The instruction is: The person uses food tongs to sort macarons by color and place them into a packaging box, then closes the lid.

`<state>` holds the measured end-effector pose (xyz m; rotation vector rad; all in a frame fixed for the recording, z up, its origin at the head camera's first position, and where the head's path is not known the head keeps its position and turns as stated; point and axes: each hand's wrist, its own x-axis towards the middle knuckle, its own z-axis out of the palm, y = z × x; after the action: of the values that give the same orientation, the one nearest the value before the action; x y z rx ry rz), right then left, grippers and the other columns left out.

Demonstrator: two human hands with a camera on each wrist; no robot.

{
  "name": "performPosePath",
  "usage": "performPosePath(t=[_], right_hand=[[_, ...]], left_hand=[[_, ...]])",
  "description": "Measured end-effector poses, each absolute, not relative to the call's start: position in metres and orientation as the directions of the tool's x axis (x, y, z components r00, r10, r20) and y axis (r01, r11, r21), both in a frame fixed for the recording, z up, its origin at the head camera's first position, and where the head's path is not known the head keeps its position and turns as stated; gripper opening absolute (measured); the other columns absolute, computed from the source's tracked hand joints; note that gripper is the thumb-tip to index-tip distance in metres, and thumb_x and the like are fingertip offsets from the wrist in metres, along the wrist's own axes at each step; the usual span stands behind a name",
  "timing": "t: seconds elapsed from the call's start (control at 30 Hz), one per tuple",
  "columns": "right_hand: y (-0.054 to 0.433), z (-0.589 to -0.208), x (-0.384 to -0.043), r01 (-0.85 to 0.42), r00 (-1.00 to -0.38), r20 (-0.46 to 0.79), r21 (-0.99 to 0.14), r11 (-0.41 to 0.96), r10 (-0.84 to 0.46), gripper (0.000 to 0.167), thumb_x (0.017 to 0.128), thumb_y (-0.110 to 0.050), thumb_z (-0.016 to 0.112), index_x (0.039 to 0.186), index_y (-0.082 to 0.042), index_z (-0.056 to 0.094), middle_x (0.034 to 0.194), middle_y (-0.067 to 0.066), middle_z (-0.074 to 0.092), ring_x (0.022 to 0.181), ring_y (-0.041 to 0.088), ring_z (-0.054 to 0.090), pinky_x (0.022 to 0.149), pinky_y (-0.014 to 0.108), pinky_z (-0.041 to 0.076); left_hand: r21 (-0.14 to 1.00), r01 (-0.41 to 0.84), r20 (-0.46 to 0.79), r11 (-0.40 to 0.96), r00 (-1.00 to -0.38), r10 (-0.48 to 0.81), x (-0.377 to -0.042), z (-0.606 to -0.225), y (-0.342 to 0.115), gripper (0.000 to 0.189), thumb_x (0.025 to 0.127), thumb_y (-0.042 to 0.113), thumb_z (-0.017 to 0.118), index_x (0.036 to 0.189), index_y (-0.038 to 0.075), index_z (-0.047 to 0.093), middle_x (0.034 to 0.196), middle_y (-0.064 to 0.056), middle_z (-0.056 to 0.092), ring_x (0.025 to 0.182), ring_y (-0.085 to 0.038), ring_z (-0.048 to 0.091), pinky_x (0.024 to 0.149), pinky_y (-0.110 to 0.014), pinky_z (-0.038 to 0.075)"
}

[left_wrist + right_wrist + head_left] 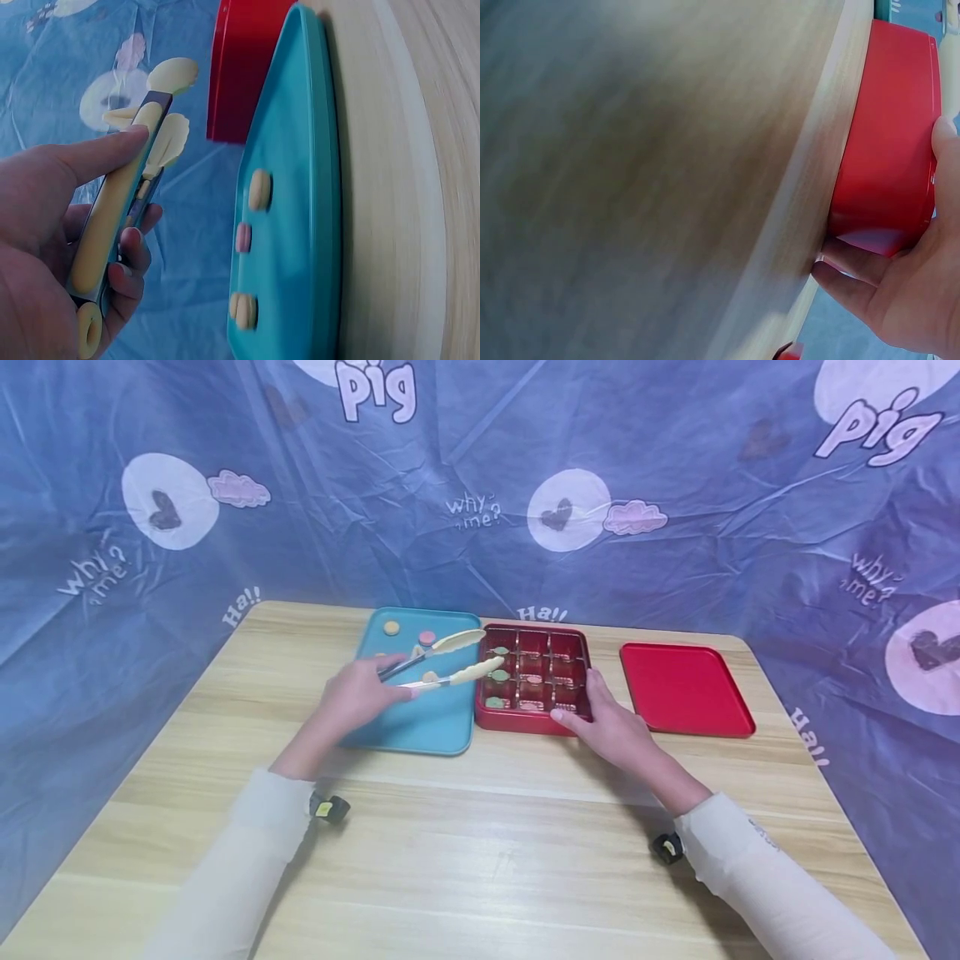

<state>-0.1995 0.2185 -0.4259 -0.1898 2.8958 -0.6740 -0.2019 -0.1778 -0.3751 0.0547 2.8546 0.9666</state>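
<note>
My left hand grips a pair of tongs with cream tips. The tips stand apart over the left edge of a red box, and I see nothing between them. A clear divided insert fills the box; green macarons lie in its left column and pink macarons in the middle one. My right hand holds the box at its near right corner, thumb on the rim and fingers along the side. Below the left hand, a blue tray carries several macarons, among them a yellow macaron and a pink macaron.
A flat red lid lies on the wooden table to the right of the box. The tray stands close against the box's left side. Behind the table hangs a blue printed cloth.
</note>
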Motion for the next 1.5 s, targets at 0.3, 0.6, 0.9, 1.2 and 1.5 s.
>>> performPosePath(t=[0.3,0.6,0.9,1.2,1.5], right_hand=[[0.219,-0.427,-0.199,-0.082,-0.979,-0.132,-0.447,0.891,-0.156,0.111,0.089,-0.078,0.047,0.161,-0.018,-0.012,0.171,0.009,-0.001,0.152,0.043,0.023,0.108,0.074,0.03],[0.218,-0.426,-0.2,-0.087,-0.979,-0.127,-0.445,0.891,-0.16,0.11,0.09,-0.078,0.047,0.161,-0.019,-0.013,0.171,0.008,-0.001,0.151,0.044,0.024,0.108,0.074,0.031],[0.218,-0.426,-0.199,-0.083,-0.979,-0.131,-0.451,0.889,-0.158,0.11,0.089,-0.078,0.048,0.161,-0.021,-0.013,0.171,0.007,0.0,0.15,0.044,0.026,0.106,0.075,0.031],[0.219,-0.425,-0.2,-0.084,-0.979,-0.131,-0.448,0.89,-0.158,0.11,0.089,-0.078,0.048,0.161,-0.022,-0.013,0.171,0.007,0.0,0.15,0.044,0.027,0.106,0.076,0.031],[0.218,-0.425,-0.199,-0.09,-0.977,-0.132,-0.448,0.89,-0.166,0.11,0.089,-0.077,0.048,0.161,-0.019,-0.012,0.171,0.008,-0.001,0.151,0.044,0.025,0.107,0.075,0.03]], left_hand=[[0.59,-0.066,-0.128,0.805,-0.992,0.012,-0.215,-0.381,-0.206,0.076,0.083,0.059,0.073,0.15,0.031,0.049,0.152,-0.01,0.052,0.119,-0.034,0.056,0.089,-0.053,0.046],[0.599,-0.078,-0.117,0.797,-0.993,-0.009,-0.232,-0.395,-0.218,0.078,0.084,0.06,0.072,0.151,0.027,0.048,0.148,-0.009,0.056,0.118,-0.034,0.057,0.1,-0.061,0.039],[0.566,-0.109,-0.113,0.817,-0.992,-0.054,-0.242,-0.4,-0.22,0.073,0.087,0.055,0.071,0.15,0.024,0.05,0.137,-0.013,0.063,0.115,-0.036,0.059,0.098,-0.059,0.04],[0.562,-0.118,-0.103,0.819,-0.992,-0.071,-0.245,-0.404,-0.225,0.072,0.087,0.052,0.073,0.149,0.022,0.051,0.146,-0.012,0.057,0.126,-0.04,0.056,0.102,-0.062,0.036],[0.594,-0.12,-0.114,0.796,-0.991,-0.065,-0.244,-0.409,-0.233,0.07,0.087,0.052,0.073,0.147,0.021,0.053,0.148,-0.011,0.056,0.132,-0.04,0.051,0.108,-0.066,0.029]])
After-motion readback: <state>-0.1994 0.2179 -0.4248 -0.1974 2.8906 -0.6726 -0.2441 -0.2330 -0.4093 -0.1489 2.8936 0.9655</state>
